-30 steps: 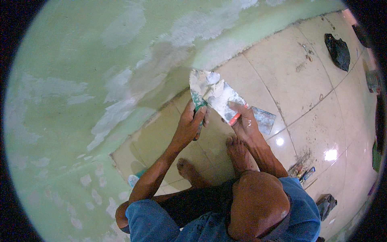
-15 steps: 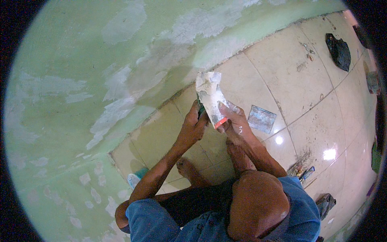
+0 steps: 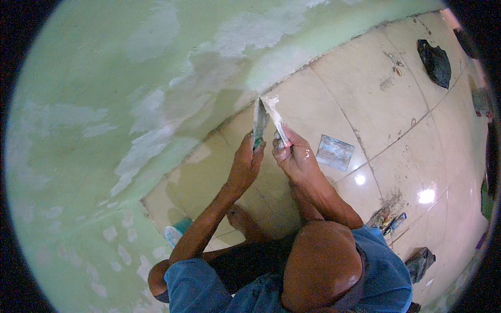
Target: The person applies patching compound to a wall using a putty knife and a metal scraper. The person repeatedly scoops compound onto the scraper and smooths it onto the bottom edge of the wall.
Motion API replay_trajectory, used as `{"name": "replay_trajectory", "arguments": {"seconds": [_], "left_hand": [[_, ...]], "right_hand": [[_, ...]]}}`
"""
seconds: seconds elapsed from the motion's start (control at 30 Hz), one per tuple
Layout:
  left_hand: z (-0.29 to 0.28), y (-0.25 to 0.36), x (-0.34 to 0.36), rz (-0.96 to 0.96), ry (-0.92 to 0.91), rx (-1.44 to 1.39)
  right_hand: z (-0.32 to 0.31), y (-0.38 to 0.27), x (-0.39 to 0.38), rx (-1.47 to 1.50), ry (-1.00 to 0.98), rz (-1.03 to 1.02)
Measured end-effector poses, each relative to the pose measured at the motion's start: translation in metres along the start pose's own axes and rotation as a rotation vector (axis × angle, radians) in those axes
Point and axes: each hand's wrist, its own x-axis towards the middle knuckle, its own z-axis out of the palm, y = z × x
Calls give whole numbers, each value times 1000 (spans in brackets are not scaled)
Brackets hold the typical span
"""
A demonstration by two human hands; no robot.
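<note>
My left hand (image 3: 245, 166) is closed around the green handle of a putty knife (image 3: 259, 121), its greyish blade pointing up and away from me. In my right hand (image 3: 298, 156) is a second putty knife (image 3: 278, 123), gripped near its reddish end and coated with white putty. Both blades stand almost edge-on, their far ends close together in a narrow V. Whether the tips touch, I cannot tell. The two tools are held in front of me, over the floor tiles beside the wall.
A green wall (image 3: 156, 78) with pale patches rises at left. On the tiled floor lie a flat grey plate (image 3: 335, 152), a black plastic bag (image 3: 434, 63), small tools (image 3: 395, 224) and a dark bundle (image 3: 420, 263). A teal-and-white object (image 3: 177, 233) sits by my left forearm.
My right hand has turned its putty knife from broad face up to nearly edge-on. The left putty knife, mostly hidden behind it before, now shows its blade.
</note>
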Motion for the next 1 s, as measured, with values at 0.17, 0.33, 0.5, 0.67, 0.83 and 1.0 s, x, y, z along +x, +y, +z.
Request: {"name": "replay_trajectory", "arguments": {"seconds": [0.17, 0.33, 0.5, 0.67, 0.83, 1.0], "left_hand": [[3, -3, -5, 4, -19, 64], [-8, 8, 4, -98, -57, -89], [11, -15, 1, 59, 44, -109], [11, -8, -7, 167, 75, 117], [-8, 23, -1, -361, -63, -243], [-4, 0, -6, -143, 32, -159]], "right_hand": [[-16, -34, 19, 84, 64, -203], [-8, 5, -18, -432, 112, -35], [-5, 12, 0, -562, 136, 33], [0, -19, 30, -117, 59, -142], [-17, -4, -6, -490, 116, 10], [1, 10, 1, -297, 68, 30]]}}
